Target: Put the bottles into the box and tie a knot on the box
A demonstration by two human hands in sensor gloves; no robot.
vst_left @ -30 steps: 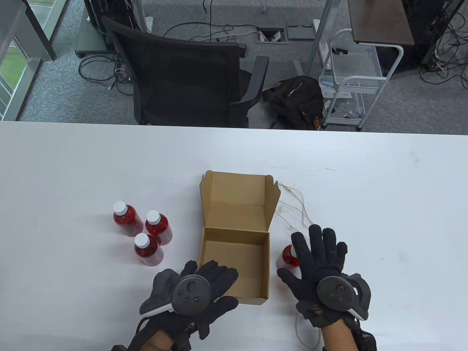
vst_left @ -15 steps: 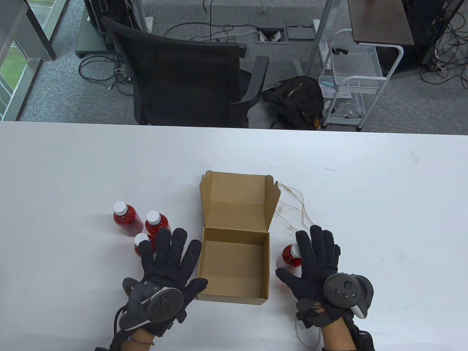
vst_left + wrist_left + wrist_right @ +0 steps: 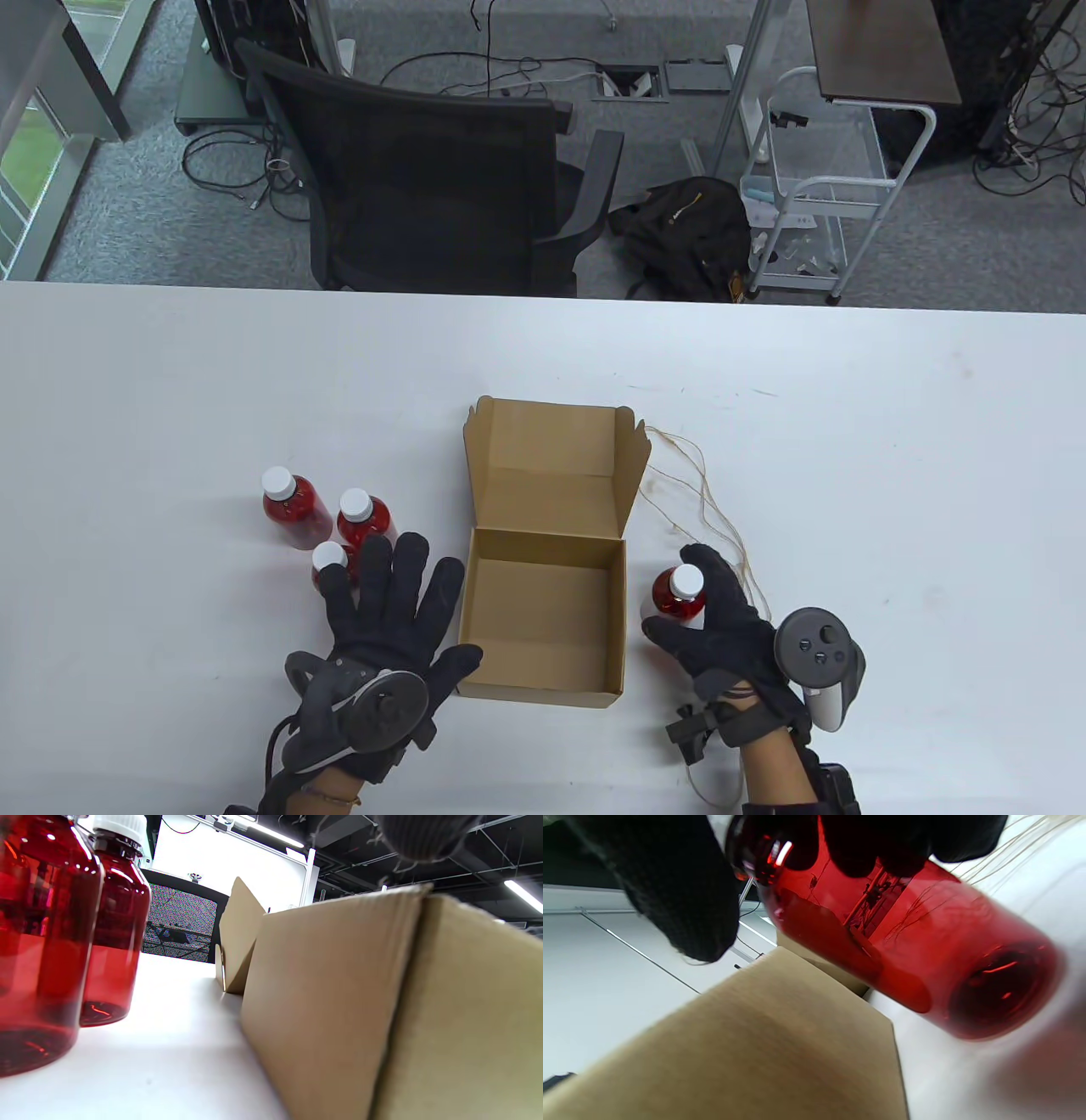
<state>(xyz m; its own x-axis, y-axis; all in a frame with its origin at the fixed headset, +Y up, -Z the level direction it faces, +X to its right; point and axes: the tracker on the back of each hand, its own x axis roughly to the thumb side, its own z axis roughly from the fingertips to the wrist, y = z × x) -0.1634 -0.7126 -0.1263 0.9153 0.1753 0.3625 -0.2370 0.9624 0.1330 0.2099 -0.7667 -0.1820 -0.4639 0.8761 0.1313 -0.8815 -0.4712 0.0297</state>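
Observation:
An open cardboard box [image 3: 543,679] stands on the white table, its lid [image 3: 551,458] folded back. Three red bottles with white caps [image 3: 293,509] [image 3: 365,519] [image 3: 329,560] stand left of it. My left hand [image 3: 394,590] lies spread and flat between them and the box, its fingers over the nearest bottle. In the left wrist view two bottles [image 3: 114,933] and the box wall [image 3: 339,1005] show close up. My right hand [image 3: 708,607] grips a fourth red bottle [image 3: 676,592] just right of the box. The right wrist view shows this bottle [image 3: 903,942] tilted beside the box [image 3: 755,1052].
A thin tan string [image 3: 704,501] trails from the lid's right corner across the table toward my right hand. A black office chair [image 3: 424,170] stands beyond the far table edge. Bare white tabletop [image 3: 891,475] spreads to the right and behind the box.
My left hand has left the box's front edge and moved left, spreading by the bottles. My right hand's straight fingers have curled round the bottle at the right, and its wrist has turned.

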